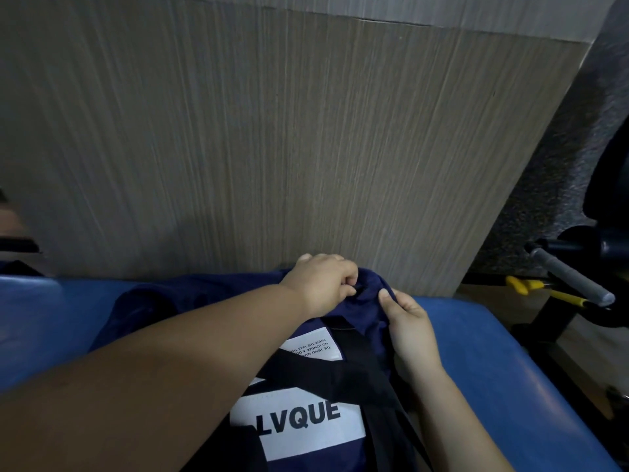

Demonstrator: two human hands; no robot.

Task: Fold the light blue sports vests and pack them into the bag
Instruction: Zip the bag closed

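A navy bag with white labels and black straps lies on the blue padded bench right in front of me. My left hand reaches across and pinches a small dark piece at the bag's far top edge, fingers curled. Just to its right, my right hand grips the navy fabric of the same edge with thumb on top. No light blue vest shows anywhere in the head view.
A wood-grain panel rises directly behind the bench. To the right stand black exercise equipment with a grey padded handle and a yellow-handled tool on the floor. A dark object sits at the left edge.
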